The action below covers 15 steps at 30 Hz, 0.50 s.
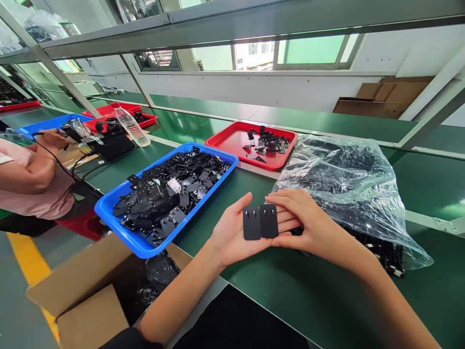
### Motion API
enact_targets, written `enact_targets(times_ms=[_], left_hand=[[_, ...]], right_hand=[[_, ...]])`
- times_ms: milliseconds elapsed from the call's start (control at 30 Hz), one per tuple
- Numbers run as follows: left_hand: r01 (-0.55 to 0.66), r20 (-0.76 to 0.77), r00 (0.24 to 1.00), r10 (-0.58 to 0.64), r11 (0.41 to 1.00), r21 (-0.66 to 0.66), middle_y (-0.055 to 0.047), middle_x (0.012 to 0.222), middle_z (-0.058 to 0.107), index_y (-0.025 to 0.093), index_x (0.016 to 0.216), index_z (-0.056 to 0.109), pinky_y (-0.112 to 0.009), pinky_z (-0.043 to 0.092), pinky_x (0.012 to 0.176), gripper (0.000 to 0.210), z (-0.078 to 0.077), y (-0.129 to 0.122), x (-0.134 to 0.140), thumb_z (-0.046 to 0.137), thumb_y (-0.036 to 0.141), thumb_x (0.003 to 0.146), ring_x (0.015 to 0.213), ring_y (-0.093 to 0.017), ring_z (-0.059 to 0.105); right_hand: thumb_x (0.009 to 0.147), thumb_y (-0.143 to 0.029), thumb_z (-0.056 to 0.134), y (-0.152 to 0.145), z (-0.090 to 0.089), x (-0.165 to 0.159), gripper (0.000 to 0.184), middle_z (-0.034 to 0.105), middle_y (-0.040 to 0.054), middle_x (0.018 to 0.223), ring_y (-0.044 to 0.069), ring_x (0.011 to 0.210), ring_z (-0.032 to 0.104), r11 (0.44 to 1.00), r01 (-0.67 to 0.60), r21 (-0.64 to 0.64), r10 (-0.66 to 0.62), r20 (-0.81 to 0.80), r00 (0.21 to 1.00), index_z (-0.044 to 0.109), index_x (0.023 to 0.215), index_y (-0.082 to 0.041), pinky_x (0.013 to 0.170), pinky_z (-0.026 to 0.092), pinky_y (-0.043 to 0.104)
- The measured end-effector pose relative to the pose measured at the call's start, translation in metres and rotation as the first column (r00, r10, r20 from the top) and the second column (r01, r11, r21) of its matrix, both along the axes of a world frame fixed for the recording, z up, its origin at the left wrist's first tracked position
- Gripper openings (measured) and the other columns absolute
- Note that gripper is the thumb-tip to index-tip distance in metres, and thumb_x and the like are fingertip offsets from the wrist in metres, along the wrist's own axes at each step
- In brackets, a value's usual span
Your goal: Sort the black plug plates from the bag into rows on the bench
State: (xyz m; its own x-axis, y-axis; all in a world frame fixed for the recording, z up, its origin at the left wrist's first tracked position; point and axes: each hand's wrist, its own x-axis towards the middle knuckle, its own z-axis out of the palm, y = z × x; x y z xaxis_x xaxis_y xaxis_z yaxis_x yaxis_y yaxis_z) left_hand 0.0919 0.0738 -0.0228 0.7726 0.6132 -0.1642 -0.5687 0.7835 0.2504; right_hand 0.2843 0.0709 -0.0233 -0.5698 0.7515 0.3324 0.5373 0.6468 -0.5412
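Note:
Two flat black plug pieces (260,223) lie side by side on the upturned palm of my left hand (228,230). Each is a rounded rectangle with small metal prongs near its top edge. The left thumb points up and its fingers stretch out beneath the pieces. From the right comes my right hand (308,218), touching the left fingers, with its fingers above and thumb below the right-hand piece. Whether it grips that piece is hard to make out. A blue tray (145,249) heaped with similar black pieces stands left of my hands.
Behind my hands is a red tray (221,140) with some black parts. A clear plastic bag (348,179) of black parts lies right. An open cardboard box (98,291) sits below the bench edge. At left, a person (36,179) works near a plastic bottle (132,126).

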Motion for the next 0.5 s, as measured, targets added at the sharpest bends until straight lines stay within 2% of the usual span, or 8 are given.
enact_targets(times_ms=[133,233,333,433,500], left_hand=[[-0.060,-0.094,0.994,0.056,0.997,-0.042,-0.025,0.135,0.055,-0.002,0.146,0.031,-0.043,0.039,0.105,0.066,-0.012,-0.006,0.002,0.030,0.043,0.098,0.124,-0.031,0.056],[-0.151,-0.262,0.956,0.131,0.987,-0.060,-0.026,0.129,0.058,-0.003,0.144,0.033,-0.041,0.046,0.097,0.062,-0.022,0.003,0.005,0.025,0.038,0.099,0.117,-0.030,0.061],[-0.237,-0.436,0.875,0.212,0.972,-0.003,-0.028,0.135,0.051,-0.004,0.144,0.028,-0.037,0.050,0.088,0.062,-0.014,0.051,0.017,0.015,0.036,0.098,0.114,-0.028,0.062],[-0.285,-0.447,0.839,0.312,0.950,0.128,-0.025,0.145,0.039,0.003,0.148,0.020,-0.035,0.052,0.080,0.069,0.015,0.120,0.035,0.007,0.047,0.096,0.117,-0.027,0.058],[-0.285,-0.438,0.824,0.359,0.931,0.226,-0.019,0.149,0.037,0.013,0.150,0.018,-0.032,0.051,0.079,0.067,0.033,0.146,0.048,0.009,0.051,0.095,0.119,-0.023,0.056]], right_hand=[[0.081,-0.034,0.072,0.004,-0.003,-0.002,0.053,0.057,0.0063,0.133,0.027,0.126,0.049,1.000,-0.008,-0.025,0.009,0.056,0.998,0.050,0.129,-0.028,0.116,0.022,0.059],[0.082,-0.034,0.070,0.011,-0.002,0.005,0.048,0.060,0.0051,0.129,0.028,0.123,0.052,0.997,0.069,-0.042,-0.063,0.118,0.991,0.052,0.125,-0.028,0.115,0.015,0.067],[0.083,-0.039,0.069,0.015,0.000,0.022,0.050,0.061,0.0049,0.129,0.028,0.122,0.054,0.985,0.175,-0.005,-0.174,0.083,0.981,0.051,0.128,-0.028,0.116,0.016,0.066],[0.084,-0.044,0.067,0.015,0.003,0.042,0.051,0.062,0.0057,0.127,0.027,0.118,0.058,0.964,0.264,0.015,-0.264,0.007,0.965,0.050,0.130,-0.029,0.116,0.020,0.064],[0.084,-0.043,0.067,0.014,0.006,0.053,0.051,0.063,0.0063,0.126,0.028,0.116,0.059,0.949,0.314,0.034,-0.313,-0.014,0.950,0.050,0.130,-0.029,0.115,0.019,0.065]])
